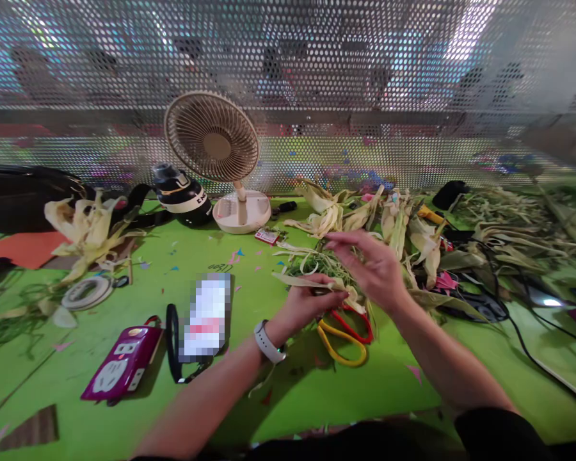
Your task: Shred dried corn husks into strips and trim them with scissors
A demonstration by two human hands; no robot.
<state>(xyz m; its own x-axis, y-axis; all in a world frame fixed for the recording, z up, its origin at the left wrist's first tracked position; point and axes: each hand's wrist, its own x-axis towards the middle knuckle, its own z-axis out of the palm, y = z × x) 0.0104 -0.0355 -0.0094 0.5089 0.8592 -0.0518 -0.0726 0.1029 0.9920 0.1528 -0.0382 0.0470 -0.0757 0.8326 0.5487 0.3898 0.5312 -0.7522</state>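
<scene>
My left hand (314, 304), with a pale watch band on its wrist, pinches a pale strip of corn husk (295, 280). Just above and to the right is my right hand (377, 266), raised with its thumb and fingertips drawn together; anything between them is too small to make out. Beneath the hands lie scissors with red and yellow handles (343, 346), their blades hidden. Thin green shreds (317, 262) are heaped behind my left hand. Dried corn husks (326, 211) spread farther back and to the right.
A fan (242, 214) and a black bottle (185, 198) stand near the perforated metal screen (317, 96). To the left are a purple device (122, 362), a blurred-out phone (206, 314), a tape roll (87, 292) and a husk bundle (89, 224). A black cable (504, 307) crosses the right side.
</scene>
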